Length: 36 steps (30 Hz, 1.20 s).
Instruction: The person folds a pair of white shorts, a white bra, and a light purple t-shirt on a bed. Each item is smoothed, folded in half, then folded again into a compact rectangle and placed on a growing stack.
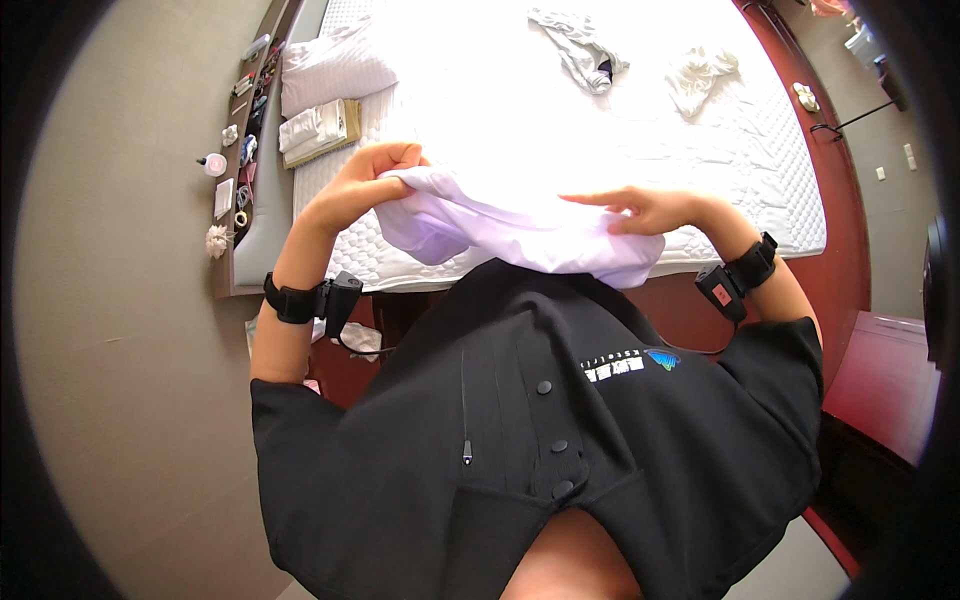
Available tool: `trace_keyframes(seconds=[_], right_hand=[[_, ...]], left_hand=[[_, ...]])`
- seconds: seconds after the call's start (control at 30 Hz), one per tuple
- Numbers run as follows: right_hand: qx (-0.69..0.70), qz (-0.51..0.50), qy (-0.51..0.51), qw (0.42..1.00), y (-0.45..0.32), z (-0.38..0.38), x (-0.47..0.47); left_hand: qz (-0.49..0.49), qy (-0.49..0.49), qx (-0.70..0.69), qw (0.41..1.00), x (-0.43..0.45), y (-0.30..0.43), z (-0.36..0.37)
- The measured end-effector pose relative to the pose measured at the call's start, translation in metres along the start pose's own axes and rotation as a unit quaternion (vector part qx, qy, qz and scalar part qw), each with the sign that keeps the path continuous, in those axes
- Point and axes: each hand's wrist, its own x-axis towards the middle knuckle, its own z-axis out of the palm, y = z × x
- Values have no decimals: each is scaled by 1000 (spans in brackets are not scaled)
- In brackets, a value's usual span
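A pale lavender cloth (517,232), probably a garment, hangs bunched between my two hands at the near edge of the bed. Its upper left end is pinched between the thumb and fingers of my left hand (367,180). At the cloth's right end, my right hand (645,210) has its thumb on the fabric and its index finger stretched out over it. Bright glare washes out the cloth's far edge against the white quilted mattress (720,165).
Folded cloths (319,131) and a striped pillow (337,67) lie at the mattress's left side. Farther off are a crumpled grey garment (581,49) and a cream garment (697,79). Small items crowd the headboard shelf (236,150). A dark red cabinet (885,375) stands right.
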Motion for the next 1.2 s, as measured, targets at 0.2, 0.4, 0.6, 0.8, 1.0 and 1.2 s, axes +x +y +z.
trace_keyframes(seconds=[0.2, 0.4, 0.6, 0.8, 1.0, 1.2], right_hand=[[32, 60, -144, 987, 18, 18, 18], [158, 34, -134, 978, 7, 19, 28], [121, 90, -75, 986, -10, -1, 27], [-240, 16, 253, 937, -23, -45, 26], [-333, 3, 414, 848, -53, -76, 16], [-467, 2, 428, 773, -75, -72, 15]], left_hand=[[-13, 3, -6, 1000, 3, 8, -1], [-27, 5, 15, 1000, -4, 7, -4], [-19, -2, 66, 998, -6, 8, -9], [28, 76, 267, 960, -2, 33, -17], [65, 134, 464, 873, -7, 61, -27], [161, 175, 529, 814, -10, 62, -28]])
